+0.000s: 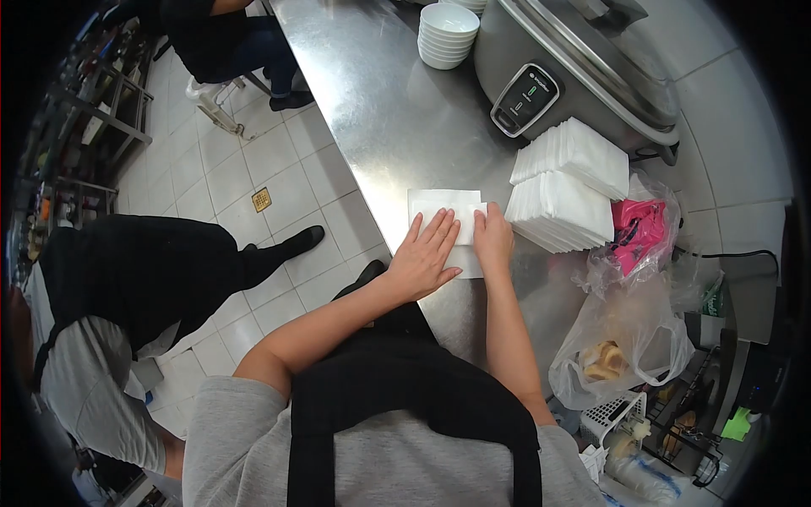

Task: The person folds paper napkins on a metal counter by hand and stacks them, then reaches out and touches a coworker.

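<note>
A co-worker (127, 287) in dark trousers stands on the tiled floor at far left. On the steel counter (397, 110), the left hand (425, 253) lies flat, fingers spread and released, pressing a white paper napkin (443, 207). Just right, the right hand (492, 239) pinches the napkin's folded edge. Right of that sit two stacks of folded napkins (566, 182), with a rice cooker (574, 68) beyond and plastic bags (629, 329) nearer.

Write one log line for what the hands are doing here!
left hand: flat on white napkin | right hand: pressing napkin's right edge | napkin stacks: beside right hand | surface: steel counter
</note>
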The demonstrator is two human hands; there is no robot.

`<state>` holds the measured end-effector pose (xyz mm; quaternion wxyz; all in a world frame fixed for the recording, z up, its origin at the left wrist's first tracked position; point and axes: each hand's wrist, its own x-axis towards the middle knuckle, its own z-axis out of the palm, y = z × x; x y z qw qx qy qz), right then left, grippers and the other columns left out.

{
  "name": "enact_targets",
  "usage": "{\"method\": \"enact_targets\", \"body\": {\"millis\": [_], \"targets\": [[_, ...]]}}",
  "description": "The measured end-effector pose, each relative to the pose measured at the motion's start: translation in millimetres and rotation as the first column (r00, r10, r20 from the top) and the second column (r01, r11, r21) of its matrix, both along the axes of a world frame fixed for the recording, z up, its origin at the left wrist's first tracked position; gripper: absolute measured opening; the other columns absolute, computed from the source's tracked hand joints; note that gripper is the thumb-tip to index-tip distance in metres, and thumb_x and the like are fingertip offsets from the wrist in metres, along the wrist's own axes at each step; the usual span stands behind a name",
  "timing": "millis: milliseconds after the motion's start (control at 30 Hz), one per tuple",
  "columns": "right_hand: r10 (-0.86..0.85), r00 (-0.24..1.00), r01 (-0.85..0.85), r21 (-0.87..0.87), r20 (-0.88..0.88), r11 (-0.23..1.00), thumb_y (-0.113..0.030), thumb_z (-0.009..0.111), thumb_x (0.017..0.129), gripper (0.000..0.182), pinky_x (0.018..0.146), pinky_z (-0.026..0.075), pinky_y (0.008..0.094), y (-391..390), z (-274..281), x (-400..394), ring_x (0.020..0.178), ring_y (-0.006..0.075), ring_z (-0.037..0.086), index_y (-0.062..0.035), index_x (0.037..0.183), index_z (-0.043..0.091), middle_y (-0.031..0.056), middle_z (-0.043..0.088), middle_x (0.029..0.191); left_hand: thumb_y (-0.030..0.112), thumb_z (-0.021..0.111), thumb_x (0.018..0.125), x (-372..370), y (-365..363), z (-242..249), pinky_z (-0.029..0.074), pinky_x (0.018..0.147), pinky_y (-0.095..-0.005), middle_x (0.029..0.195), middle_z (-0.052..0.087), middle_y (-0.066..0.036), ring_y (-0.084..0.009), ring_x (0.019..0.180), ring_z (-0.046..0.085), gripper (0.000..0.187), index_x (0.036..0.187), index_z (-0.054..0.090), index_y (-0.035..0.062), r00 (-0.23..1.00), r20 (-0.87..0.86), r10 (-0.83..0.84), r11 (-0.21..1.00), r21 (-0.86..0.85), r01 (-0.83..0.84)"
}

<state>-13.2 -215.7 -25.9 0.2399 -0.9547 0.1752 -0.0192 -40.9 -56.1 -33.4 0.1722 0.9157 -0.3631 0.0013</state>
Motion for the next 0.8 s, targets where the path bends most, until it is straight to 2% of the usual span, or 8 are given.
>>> {"method": "enact_targets", "body": {"millis": [167,267,333,433,533,733,767,800], "targets": [[0.022,1.0,-0.022,-0.027,0.02,0.999,-0.027,0.051,0.091,0.023,0.065,0.046,0.0526,0.0,1.2,-0.9,0.074,0.0437,0.061,-0.0044,0.096,0.052,0.022,0.064,0.077,0.055,0.046,0.087,-1.5,0.9,-3.4,0.018,0.11,-0.0547,0.148,0.02,-0.025,-0.0371,0.14,0.017,0.079,0.143,0.027,0.003,1.0,0.011,-0.014,1.0,0.009,0.014],[-0.014,1.0,0.012,0.145,0.016,0.989,-0.024,0.052,0.091,0.025,0.073,0.046,0.0505,3.3,13.2,-12.1,0.087,0.04,0.061,-0.0036,0.104,0.053,0.022,0.064,0.091,0.06,0.043,0.087,-2.1,0.2,-5.3,0.018,0.108,-0.0579,0.149,0.018,-0.026,-0.0394,0.14,0.015,0.077,0.144,0.028,0.0106,0.999,0.03,-0.023,1.0,0.018,0.022],[0.256,0.897,-0.239,-0.09,0.36,0.967,-0.021,0.052,0.09,0.037,0.092,0.04,0.0488,6.1,15.7,-39.6,0.114,0.0344,0.052,-0.0024,0.122,0.05,0.0221,0.056,0.12,0.061,0.043,0.086,-0.1,0.8,-2.8,0.017,0.108,-0.0594,0.149,0.017,-0.027,-0.0396,0.14,0.014,0.077,0.144,0.029,0.0128,0.999,0.026,-0.023,0.999,0.038,0.022],[0.457,0.869,-0.449,-0.085,0.19,0.889,-0.02,0.052,0.09,0.05,0.106,0.027,0.0498,2.0,-8.4,-68.4,0.133,0.0299,0.035,-0.0022,0.135,0.041,0.0167,0.041,0.14,0.062,0.043,0.086,-2.1,2.3,-8.2,0.017,0.106,-0.0623,0.149,0.016,-0.027,-0.0397,0.14,0.013,0.077,0.145,0.029,0.0152,0.998,0.031,-0.047,0.998,0.037,0.046],[0.47,0.874,-0.446,-0.177,0.128,0.877,-0.021,0.052,0.09,0.052,0.109,0.022,0.0515,-21.3,-15.6,-71.9,0.136,0.0304,0.031,-0.0032,0.138,0.039,0.0136,0.039,0.143,0.062,0.043,0.086,-1.5,14.5,-4.1,0.015,0.105,-0.0647,0.151,0.016,-0.023,-0.0357,0.141,0.013,0.078,0.145,0.027,0.0149,0.996,0.054,-0.07,0.997,0.043,0.067],[0.539,0.827,-0.433,-0.429,0.16,0.792,-0.012,0.054,0.085,0.035,0.104,0.029,0.0558,-20.4,1.1,-58.0,0.114,0.0256,0.05,-0.0034,0.118,0.056,0.0103,0.055,0.125,0.057,0.044,0.088,-13.8,63.3,6.1,0.013,0.109,-0.0608,0.149,0.026,-0.016,-0.0252,0.14,0.021,0.075,0.142,0.031,0.007,1.0,-0.021,0.023,0.988,0.153,-0.019],[0.559,0.811,-0.418,-0.496,0.173,0.761,-0.011,0.055,0.083,0.029,0.102,0.031,0.0555,-19.6,1.3,-55.3,0.107,0.0237,0.054,-0.0039,0.111,0.06,0.0088,0.059,0.118,0.052,0.047,0.089,-16.6,71.6,4.9,0.025,0.108,-0.0532,0.143,0.037,-0.016,-0.0274,0.135,0.032,0.069,0.138,0.037,0.0045,0.999,0.038,0.035,0.995,0.089,-0.038],[0.564,0.806,-0.418,-0.499,0.182,0.759,-0.011,0.055,0.083,0.029,0.102,0.031,0.0555,-19.9,3.0,-51.5,0.107,0.0237,0.054,-0.0039,0.111,0.06,0.0088,0.059,0.118,0.052,0.047,0.089,-18.0,73.1,13.1,0.025,0.108,-0.0532,0.143,0.037,-0.016,-0.0274,0.135,0.032,0.069,0.138,0.037,0.0045,0.998,0.047,0.041,0.995,0.091,-0.045]]}}
